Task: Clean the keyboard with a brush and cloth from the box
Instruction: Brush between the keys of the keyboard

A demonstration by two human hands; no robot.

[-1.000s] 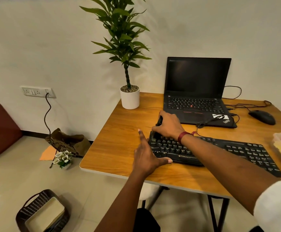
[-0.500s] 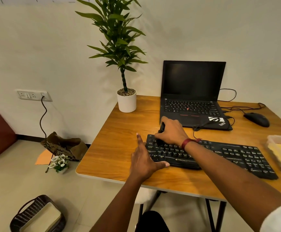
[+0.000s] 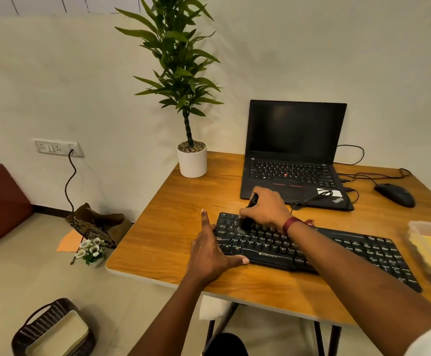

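On the floor at far left we see a woven basket (image 3: 52, 330). A potted plant (image 3: 192, 161) stands at the back left corner of the surface (image 3: 170, 227). Our left hand (image 3: 209, 250) lies flat at the left end of the keyboard (image 3: 337, 245), grip spread, thumb along its front edge. Our right hand (image 3: 267, 209) has its grip curled round a black brush (image 3: 247, 223), bristles down on the upper-left keys. Behind sits an open laptop (image 3: 294, 155), a mouse (image 3: 395, 195) beside it. At far right, the clear box (image 3: 422, 226) holds a yellow cloth (image 3: 430, 255).

Open laptop (image 3: 295, 160), mouse (image 3: 394, 194), potted plant (image 3: 192, 160) on desk (image 3: 173, 227); basket (image 3: 52, 330) on floor.
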